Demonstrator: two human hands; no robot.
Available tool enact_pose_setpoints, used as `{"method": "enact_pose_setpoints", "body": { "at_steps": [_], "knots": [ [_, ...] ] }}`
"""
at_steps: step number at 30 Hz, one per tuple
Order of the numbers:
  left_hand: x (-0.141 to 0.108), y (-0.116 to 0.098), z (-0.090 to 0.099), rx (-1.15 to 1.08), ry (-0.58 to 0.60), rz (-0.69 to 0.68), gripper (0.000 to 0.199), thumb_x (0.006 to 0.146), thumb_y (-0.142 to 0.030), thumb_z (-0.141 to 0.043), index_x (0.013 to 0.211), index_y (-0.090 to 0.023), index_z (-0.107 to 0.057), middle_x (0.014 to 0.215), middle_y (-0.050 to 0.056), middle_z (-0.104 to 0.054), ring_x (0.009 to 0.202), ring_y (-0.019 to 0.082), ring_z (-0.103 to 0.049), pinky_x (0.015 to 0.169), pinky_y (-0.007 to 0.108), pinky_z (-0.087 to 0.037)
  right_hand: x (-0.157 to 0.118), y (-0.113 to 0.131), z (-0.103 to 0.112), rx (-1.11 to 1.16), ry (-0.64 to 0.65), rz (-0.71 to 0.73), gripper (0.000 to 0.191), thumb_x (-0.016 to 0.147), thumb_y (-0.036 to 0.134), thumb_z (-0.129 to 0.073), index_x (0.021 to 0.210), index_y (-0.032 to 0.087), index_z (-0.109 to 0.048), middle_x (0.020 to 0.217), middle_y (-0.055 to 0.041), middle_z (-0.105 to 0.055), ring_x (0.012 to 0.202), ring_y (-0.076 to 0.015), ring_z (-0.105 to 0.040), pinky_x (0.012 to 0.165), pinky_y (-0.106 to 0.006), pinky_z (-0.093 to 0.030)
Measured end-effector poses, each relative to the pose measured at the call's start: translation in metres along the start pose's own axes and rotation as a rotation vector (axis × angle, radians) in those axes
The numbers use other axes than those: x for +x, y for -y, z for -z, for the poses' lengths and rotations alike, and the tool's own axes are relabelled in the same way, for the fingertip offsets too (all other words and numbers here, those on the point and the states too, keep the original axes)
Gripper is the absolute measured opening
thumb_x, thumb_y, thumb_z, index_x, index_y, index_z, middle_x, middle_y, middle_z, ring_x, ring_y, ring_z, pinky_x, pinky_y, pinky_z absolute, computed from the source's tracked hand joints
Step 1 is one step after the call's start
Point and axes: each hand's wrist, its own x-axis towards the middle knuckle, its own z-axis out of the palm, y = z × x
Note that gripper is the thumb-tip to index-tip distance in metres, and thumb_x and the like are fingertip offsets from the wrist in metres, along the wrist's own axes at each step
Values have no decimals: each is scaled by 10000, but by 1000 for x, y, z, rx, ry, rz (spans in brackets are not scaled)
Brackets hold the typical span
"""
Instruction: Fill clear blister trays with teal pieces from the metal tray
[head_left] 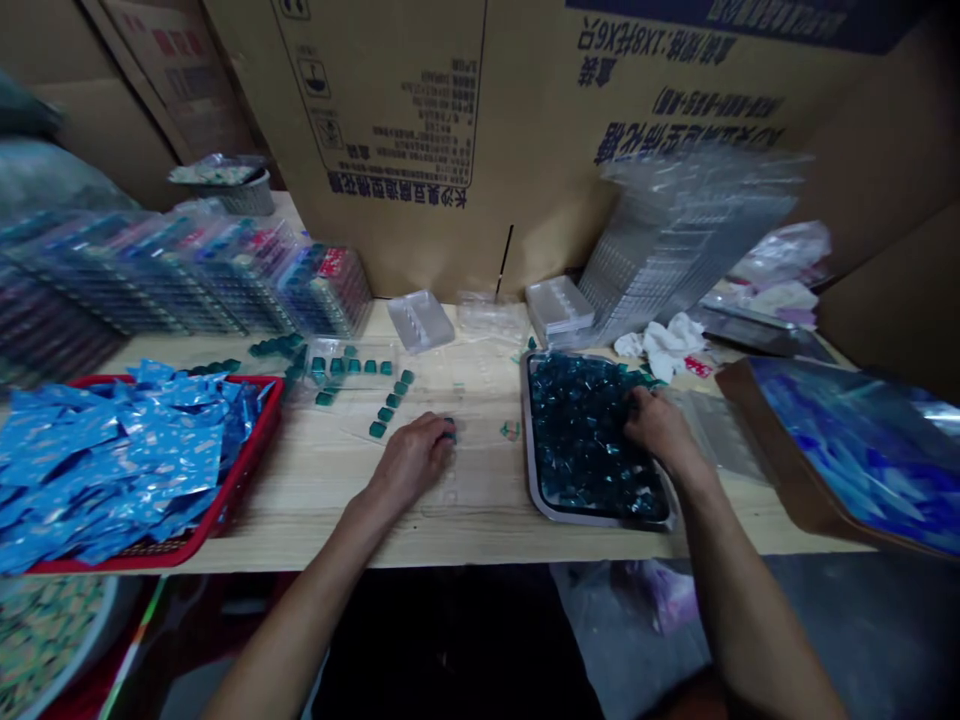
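My left hand (412,462) is closed in a pinch on a small teal cube (450,428), over a clear plastic blister tray (469,480) lying on the table. To its left, more teal cubes (386,413) form rows in another clear tray. My right hand (660,425) reaches into the right side of a metal tray (531,480) heaped with dark teal cubes (585,420). Its fingers are curled together among the pieces; what they grip is hidden. A small loose scrap (510,430) lies between the two hands.
A red basket (251,450) of blue packets stands left, with stacked filled trays (322,290) behind. Tall stacks of clear trays (660,250) and white tissue (675,345) are back right. A brown box (795,480) sits far right; a large carton (525,130) closes the back.
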Motion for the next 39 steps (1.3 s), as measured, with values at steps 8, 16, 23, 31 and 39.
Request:
{"method": "enact_pose_setpoints", "body": {
  "at_steps": [8, 16, 23, 31, 39],
  "knots": [
    [-4, 9, -19, 4, -130, -10, 217, 884, -174, -540, 926, -224, -747, 913, 86, -725, 846, 206, -669, 771, 316, -515, -33, 28, 10, 409, -309, 69, 225, 805, 228, -479, 941, 169, -647, 895, -103, -633, 794, -230, -574, 765, -353, -442],
    [-9, 19, -23, -142, -114, 35, 179, 863, -223, -593, 897, -255, -765, 920, 75, -753, 862, 206, -694, 798, 328, -535, -47, 79, 6, 1392, -74, -94, 299, 710, 426, -662, 897, 201, -601, 634, 44, -498, 506, -115, -425, 492, -247, -315],
    [-14, -4, -23, -100, -270, 85, 186, 842, -205, -587, 876, -237, -767, 981, 95, -693, 904, 218, -638, 814, 348, -512, -80, 145, 9, 1779, 366, -40, 345, 667, 429, -747, 880, 200, -601, 717, 23, -556, 518, -93, -433, 480, -231, -319],
    [-9, -58, -10, -890, -223, 487, 317, 771, -368, -741, 1023, -176, -738, 867, 43, -718, 685, 128, -608, 664, 242, -486, -97, 190, -8, 1570, 285, 204, 185, 795, 330, -564, 927, 211, -613, 718, 25, -567, 572, -113, -459, 552, -243, -394],
    [-7, -64, -27, -1192, -420, 727, 370, 712, -420, -787, 981, -170, -743, 971, 63, -743, 886, 158, -669, 839, 275, -502, -93, 201, -19, 1068, -88, 267, 230, 769, 121, -455, 920, 212, -603, 929, -64, -650, 898, -220, -603, 849, -379, -466]
  ]
}}
